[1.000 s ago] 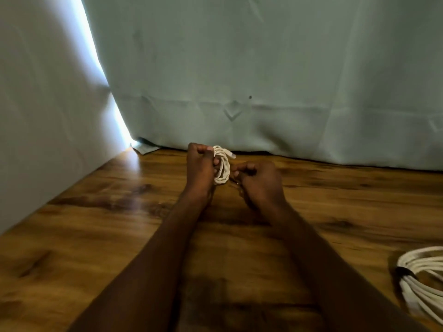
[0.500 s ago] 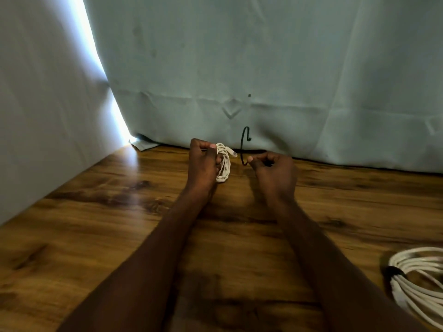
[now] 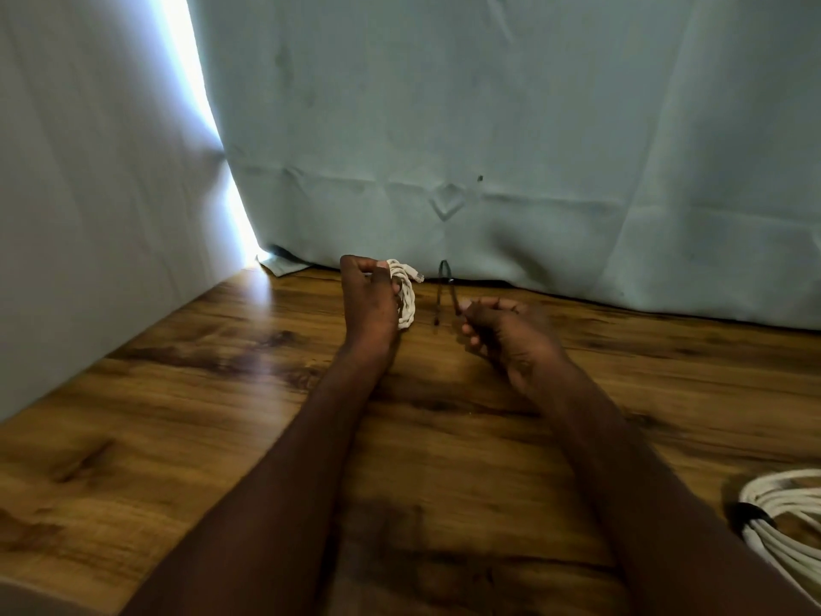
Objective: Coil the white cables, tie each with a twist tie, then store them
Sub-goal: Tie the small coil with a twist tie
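Observation:
My left hand [image 3: 368, 300] grips a small coil of white cable [image 3: 406, 295] upright above the wooden table [image 3: 177, 415], with a plug end sticking out to the right at the top. My right hand [image 3: 506, 331] is a short way to the right of it and pinches a thin black twist tie [image 3: 444, 286], bent into a narrow loop that points up; the tie is blurred. A second, larger white cable coil [image 3: 786, 517], bound by a black tie, lies at the lower right edge of the table.
A pale curtain [image 3: 488, 148] hangs along the table's far edge and a pale wall runs down the left side. A scrap of paper [image 3: 277, 264] lies in the far left corner, under a bright gap of light.
My right hand has drawn away from the small coil to the right, lifting the black twist tie into view. My left hand keeps holding the coil in place.

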A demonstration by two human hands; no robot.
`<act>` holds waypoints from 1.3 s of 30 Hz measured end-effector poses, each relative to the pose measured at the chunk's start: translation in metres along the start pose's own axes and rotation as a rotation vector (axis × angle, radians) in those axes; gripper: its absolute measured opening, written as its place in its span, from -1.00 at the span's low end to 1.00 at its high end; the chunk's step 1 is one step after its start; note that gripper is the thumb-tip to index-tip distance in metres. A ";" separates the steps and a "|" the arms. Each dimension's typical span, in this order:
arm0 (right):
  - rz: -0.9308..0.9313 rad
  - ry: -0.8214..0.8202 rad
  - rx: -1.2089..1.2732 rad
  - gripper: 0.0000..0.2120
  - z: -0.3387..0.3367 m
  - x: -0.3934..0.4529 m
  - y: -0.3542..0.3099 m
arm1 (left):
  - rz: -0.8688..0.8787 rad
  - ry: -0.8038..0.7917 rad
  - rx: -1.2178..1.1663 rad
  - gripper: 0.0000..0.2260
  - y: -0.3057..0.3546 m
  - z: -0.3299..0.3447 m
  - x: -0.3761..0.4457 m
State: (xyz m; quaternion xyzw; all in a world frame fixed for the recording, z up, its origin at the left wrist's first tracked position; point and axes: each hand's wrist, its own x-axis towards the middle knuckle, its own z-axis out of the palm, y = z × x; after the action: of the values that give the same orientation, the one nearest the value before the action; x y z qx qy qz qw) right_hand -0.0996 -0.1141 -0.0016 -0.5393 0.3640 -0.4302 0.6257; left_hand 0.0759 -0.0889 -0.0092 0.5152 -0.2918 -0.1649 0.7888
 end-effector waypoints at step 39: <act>0.280 0.254 0.477 -0.76 0.024 0.005 0.010 | 0.101 -0.503 0.059 -0.77 0.015 0.032 -0.058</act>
State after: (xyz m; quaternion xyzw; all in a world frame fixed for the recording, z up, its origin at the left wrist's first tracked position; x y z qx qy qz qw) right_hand -0.0746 -0.1093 -0.0075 -0.2635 0.3987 -0.4771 0.7376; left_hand 0.0097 -0.0731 -0.0032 0.4655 -0.5089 -0.2395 0.6833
